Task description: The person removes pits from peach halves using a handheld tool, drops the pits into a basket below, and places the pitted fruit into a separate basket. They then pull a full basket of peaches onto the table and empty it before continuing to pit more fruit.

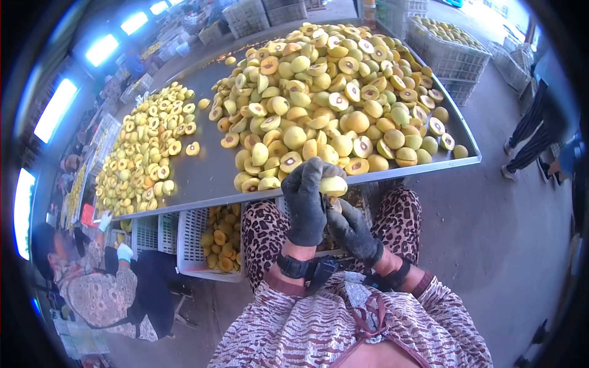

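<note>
**One fruit in hand, a table of halves behind it**

A single yellow fruit (333,185) is held just in front of the near edge of the metal table (208,175), above the person's lap. It is gripped from the left by the gloved left hand (305,199), whose fingers are clamped round it. The gloved right hand (354,232) is set directly beneath, its fingers curled. Whether they are closed on a tool or on nothing cannot be told, as the palm is hidden. It cannot be made out whether this fruit has been cut yet.

Much of the work appears to be done. A large heap of halves (325,98), many turned up to show brown centres, is spread over the right part of the table. A smaller heap (144,150) lies well apart on the left part. More pieces are gathered in a white crate (187,245) under the table.

A good deal seems to be left as well. Whole fruit is piled in a wire crate (451,55) just beyond the far right corner of the table.

A co-worker's white-gloved hand (124,252) is seen at the lower left, and another person (531,129) stands on the floor to the right.
</note>
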`<state>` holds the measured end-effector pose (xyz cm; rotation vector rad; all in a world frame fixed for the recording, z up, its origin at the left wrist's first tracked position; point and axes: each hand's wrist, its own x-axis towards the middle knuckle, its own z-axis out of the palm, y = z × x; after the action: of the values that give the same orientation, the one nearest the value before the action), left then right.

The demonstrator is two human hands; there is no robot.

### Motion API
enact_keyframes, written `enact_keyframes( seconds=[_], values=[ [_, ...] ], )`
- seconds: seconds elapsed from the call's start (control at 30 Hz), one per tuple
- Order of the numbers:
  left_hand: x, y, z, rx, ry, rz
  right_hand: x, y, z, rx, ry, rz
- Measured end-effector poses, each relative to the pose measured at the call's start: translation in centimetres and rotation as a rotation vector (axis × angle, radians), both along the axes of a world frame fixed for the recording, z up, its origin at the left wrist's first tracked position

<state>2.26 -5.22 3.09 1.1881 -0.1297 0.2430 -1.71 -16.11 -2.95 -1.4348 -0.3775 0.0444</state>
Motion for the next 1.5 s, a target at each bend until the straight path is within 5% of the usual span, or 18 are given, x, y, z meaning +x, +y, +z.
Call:
enact_keyframes(
  seconds=[0.17,0.3,0.43,0.47,0.5,0.63,0.7,0.73,0.77,0.8,0.87,0.9,0.97,1.03,1.13,1.27,1.43,1.5],
  values=[
    [-0.3,0.0,1.8,0.054,-0.173,-0.029,-1.6,-0.7,5.4,0.185,0.357,0.221],
    [-0.7,1.6,3.8,0.495,-0.416,-0.003,-1.7,-1.6,5.9,0.324,0.559,0.389],
    [-0.9,2.4,1.9,-0.083,-0.167,-0.303,-0.6,-1.4,4.1,0.349,0.64,0.641],
    [-1.1,3.0,2.4,0.037,-0.16,-0.215,-0.9,0.0,3.8,0.184,0.29,0.477],
    [-1.2,3.5,2.1,-0.166,-0.024,-0.222,-0.9,0.8,4.1,0.012,-0.055,0.314],
    [-0.5,12.1,-0.6,0.052,0.049,0.223,-0.9,-0.1,3.8,-0.098,-0.314,0.185],
    [0.3,19.1,-2.7,0.189,0.212,0.652,-1.0,-0.4,2.3,-0.247,0.013,0.067],
    [0.8,21.9,-4.5,0.177,0.207,0.661,-0.1,-1.0,0.7,-0.808,-0.092,0.232],
    [1.5,24.6,-6.5,0.844,0.082,0.855,0.6,-1.4,-1.1,-1.368,-0.197,0.391],
    [3.2,26.1,-7.2,1.511,-0.079,1.018,1.2,-0.9,-2.2,-1.379,-0.225,0.379],
    [6.6,25.0,-7.1,1.237,-0.147,0.725,0.2,-0.7,-4.1,-0.911,-0.109,0.275],
    [7.9,22.8,-6.4,1.442,-0.103,0.728,0.2,-0.2,-3.5,-0.923,-0.102,0.28],
    [11.8,19.3,-7.3,1.72,-0.157,0.694,0.9,1.5,-1.1,-0.413,0.12,0.252],
    [13.8,16.5,-7.9,1.671,0.105,0.275,0.6,1.5,0.7,-0.368,0.139,0.215],
    [14.5,15.7,-8.1,1.592,0.169,0.175,0.8,0.2,0.1,-0.12,0.373,0.148],
    [9.7,13.6,-5.4,1.285,-0.349,0.373,1.8,0.0,4.1,-0.009,0.489,0.013],
    [2.6,8.3,-4.1,1.254,-0.69,0.034,4.2,2.0,5.1,0.33,0.657,0.11],
    [0.6,7.8,-3.8,0.578,-0.326,-0.002,4.9,1.8,5.0,0.363,0.647,0.125]
  ],
)
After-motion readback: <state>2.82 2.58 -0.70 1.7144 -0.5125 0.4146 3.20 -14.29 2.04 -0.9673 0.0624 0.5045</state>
